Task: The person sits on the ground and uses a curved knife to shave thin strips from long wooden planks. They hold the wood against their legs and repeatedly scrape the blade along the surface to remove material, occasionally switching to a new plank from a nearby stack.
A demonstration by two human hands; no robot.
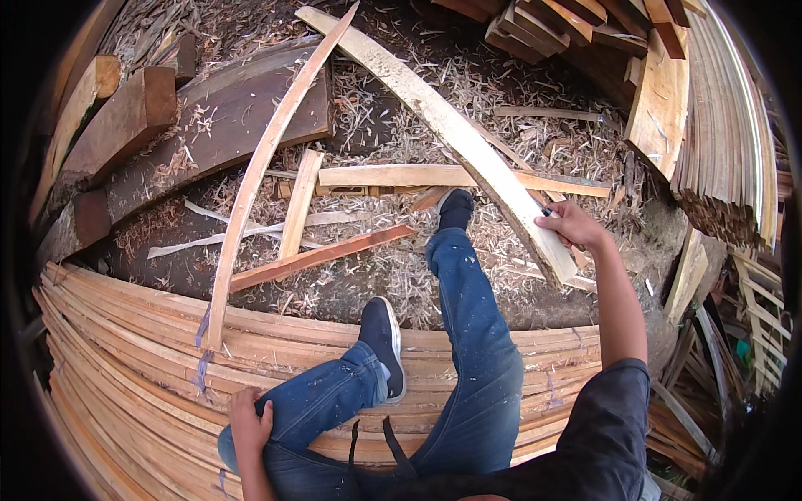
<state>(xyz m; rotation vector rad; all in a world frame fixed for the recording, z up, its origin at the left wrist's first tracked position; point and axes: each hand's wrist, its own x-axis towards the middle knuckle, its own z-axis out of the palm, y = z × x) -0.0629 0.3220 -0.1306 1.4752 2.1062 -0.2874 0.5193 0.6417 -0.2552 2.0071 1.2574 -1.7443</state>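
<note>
My right hand (575, 225) is closed at the near end of a long pale plank (443, 125). A small black object (546, 212) shows at its fingertips, too small to name. The plank slants from the far left down toward my right side, its far end crossing under the tip of a thin wooden strip (266, 159). My left hand (251, 424) rests on my bent left leg (313, 397), with nothing visible in it and its fingers loosely apart. Below, a stack of long boards (150, 334) runs under my legs, tied with purple strips.
Wood shavings (393, 92) cover the ground around several loose wood pieces (397, 175). Thick dark beams (225, 117) lie at the far left. Piled timber blocks (543, 25) and a stack of thin boards (723, 125) stand at the far right. More scrap wood (689, 417) leans at the near right.
</note>
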